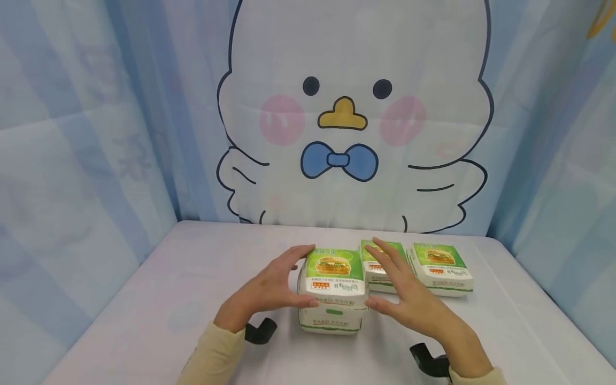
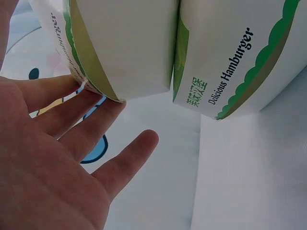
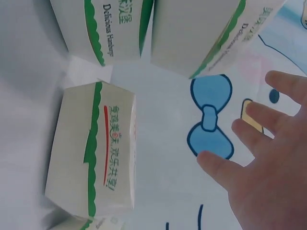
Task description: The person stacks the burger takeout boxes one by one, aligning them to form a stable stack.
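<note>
Two white-and-green hamburger boxes stand one on the other, the upper box [image 1: 335, 272] above the lower box [image 1: 330, 322]. At the left side of the upper box is my left hand [image 1: 269, 291], its thumb near the front face. In the left wrist view, the fairly straight fingers [image 2: 103, 124] of that hand touch the box's edge. My right hand [image 1: 414, 299] is on the other side, with thumb tip near the right edge of the upper box. Spread fingers [image 3: 259, 129] show apart from the boxes in the right wrist view.
Behind my right hand stands another hamburger box [image 1: 382, 267], partly covered by the fingers. One more hamburger box [image 1: 441, 270] is to its right. The white table [image 1: 192, 299] ends at a curtain [image 1: 346, 198] with a cartoon bird, and more curtains hang at both sides.
</note>
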A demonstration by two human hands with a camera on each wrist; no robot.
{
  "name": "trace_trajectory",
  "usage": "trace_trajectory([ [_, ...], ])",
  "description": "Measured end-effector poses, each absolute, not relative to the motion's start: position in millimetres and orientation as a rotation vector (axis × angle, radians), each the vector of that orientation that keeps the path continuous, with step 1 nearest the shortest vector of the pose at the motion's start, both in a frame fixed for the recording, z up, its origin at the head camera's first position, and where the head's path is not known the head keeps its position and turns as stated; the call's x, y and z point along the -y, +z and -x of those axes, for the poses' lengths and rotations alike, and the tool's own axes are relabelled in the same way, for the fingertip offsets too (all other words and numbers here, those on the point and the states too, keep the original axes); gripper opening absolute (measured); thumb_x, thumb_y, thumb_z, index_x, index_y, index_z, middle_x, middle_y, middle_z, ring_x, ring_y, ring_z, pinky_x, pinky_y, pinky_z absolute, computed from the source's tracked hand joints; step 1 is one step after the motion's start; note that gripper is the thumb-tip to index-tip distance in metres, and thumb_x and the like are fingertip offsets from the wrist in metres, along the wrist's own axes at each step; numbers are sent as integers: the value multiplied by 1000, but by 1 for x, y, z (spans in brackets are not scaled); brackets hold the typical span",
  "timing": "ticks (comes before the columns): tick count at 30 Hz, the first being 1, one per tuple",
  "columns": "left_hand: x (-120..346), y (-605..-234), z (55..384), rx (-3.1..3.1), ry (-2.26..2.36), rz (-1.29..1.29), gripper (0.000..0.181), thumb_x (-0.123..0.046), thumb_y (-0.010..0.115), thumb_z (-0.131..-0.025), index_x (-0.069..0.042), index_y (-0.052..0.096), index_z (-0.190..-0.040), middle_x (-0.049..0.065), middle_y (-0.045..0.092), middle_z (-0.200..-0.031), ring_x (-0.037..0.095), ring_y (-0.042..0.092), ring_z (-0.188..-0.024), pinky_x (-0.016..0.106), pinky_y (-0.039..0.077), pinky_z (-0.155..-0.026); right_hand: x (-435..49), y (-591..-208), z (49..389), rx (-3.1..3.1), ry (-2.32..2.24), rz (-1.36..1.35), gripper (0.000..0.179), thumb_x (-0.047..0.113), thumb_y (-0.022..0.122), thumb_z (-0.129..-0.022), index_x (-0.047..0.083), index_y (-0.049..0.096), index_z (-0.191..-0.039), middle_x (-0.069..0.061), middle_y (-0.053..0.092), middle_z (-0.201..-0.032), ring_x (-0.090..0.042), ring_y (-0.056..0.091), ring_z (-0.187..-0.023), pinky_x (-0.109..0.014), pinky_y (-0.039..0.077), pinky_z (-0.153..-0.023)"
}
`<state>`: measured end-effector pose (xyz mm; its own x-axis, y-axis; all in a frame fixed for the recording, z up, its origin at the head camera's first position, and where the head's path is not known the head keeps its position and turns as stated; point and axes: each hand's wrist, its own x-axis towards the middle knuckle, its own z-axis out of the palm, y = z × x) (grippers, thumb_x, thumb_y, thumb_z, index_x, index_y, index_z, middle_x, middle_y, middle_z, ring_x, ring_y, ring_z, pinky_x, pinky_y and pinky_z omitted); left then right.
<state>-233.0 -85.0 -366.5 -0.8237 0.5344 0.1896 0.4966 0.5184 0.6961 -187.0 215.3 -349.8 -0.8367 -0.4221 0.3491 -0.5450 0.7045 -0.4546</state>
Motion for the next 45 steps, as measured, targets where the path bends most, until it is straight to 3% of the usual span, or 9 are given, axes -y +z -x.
trace_trajectory([
  [12,84,-368,232,-2688,1203,-914,107,-52,85,-72,-22,27,-156,-6,32,-159,22,45,-134,49,46,-108,-257,-346,187,2692,779,-588,82,36,70,-89,25,25,-157,-12,15,-164,-48,23,-144,-82,29,-97],
  [22,84,-366,232,-2679,1212,-912,105,-53,84,-72,-25,28,-156,-7,32,-159,24,44,-136,52,45,-109,-291,-345,193,2731,797,-446,78,34,62,-95,21,19,-159,-20,10,-163,-52,17,-143,-85,26,-93],
  [39,85,-366,232,-2673,1196,-890,108,-53,85,-71,-23,27,-157,-6,31,-160,25,44,-137,52,46,-109,-311,-368,207,2871,693,-170,83,51,60,-94,1,26,-152,-34,11,-158,-59,13,-140,-82,24,-100],
  [45,85,-365,232,-2680,1198,-919,107,-52,85,-72,-22,27,-157,-5,32,-160,22,44,-136,51,46,-108,-315,-378,214,2883,586,-212,82,47,66,-91,-2,33,-148,-33,19,-156,-59,18,-138,-77,20,-105],
])
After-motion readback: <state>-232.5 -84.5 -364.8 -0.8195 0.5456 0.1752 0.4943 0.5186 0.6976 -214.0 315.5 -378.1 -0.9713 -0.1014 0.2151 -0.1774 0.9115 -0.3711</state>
